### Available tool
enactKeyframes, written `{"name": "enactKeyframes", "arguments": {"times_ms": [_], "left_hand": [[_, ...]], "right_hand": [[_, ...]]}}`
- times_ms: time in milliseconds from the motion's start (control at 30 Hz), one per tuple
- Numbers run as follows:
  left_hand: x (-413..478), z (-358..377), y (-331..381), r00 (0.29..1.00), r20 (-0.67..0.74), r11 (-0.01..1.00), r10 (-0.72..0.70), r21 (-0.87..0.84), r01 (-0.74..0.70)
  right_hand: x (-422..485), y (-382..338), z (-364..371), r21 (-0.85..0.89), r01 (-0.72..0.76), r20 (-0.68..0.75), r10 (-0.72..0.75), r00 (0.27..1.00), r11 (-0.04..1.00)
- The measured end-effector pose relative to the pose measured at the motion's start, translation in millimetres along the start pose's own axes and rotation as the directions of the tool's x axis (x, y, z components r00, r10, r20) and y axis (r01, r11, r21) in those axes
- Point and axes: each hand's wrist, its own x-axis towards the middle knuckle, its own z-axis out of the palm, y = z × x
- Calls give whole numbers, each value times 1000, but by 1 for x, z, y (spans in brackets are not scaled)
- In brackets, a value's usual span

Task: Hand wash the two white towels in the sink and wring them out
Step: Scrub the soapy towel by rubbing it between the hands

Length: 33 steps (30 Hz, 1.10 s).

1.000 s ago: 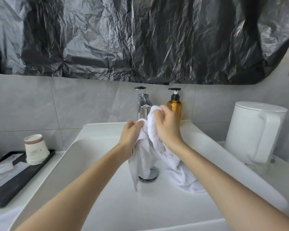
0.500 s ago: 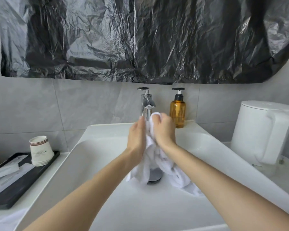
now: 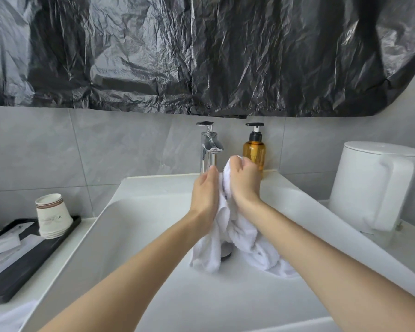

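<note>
Right hand [image 3: 244, 180]: fist curled round the bunched top of the towel [image 3: 247, 243], knuckles up. Left hand [image 3: 205, 195]: fingers straight and together, palm pressed flat to the towel's left side; thumb hidden. Towel: white, held between both hands over the sink [image 3: 153, 185], lower folds trailing onto the basin floor either side of the drain [image 3: 226, 254]. Tap [image 3: 209, 144]: chrome, just behind the hands. Soap bottle [image 3: 254, 152]: amber, black pump, right of the tap. Kettle [image 3: 374, 185]: white, on the counter, far right. Cups [image 3: 53, 215]: paper, stacked upside down on a black tray [image 3: 31, 255], left. Cloth [image 3: 7, 319]: white, bottom-left corner, mostly cut off. Plastic sheet [image 3: 201, 56]: black, crinkled, on the wall above.
</note>
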Motion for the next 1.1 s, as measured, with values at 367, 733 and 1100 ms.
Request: {"name": "enactKeyframes", "arguments": {"times_ms": [367,733,1100], "left_hand": [[0,-5,8,990,-55,983,-129,-138,120],[-5,-3,4,987,-23,982,-159,-108,155],[-4,-5,7,982,-33,975,-184,-130,179]], "right_hand": [[-20,7,6,-14,120,167,-116,979,993],[-3,2,2,-75,22,72,-16,997,997],[-20,9,3,-140,146,203,-116,972,979]]}}
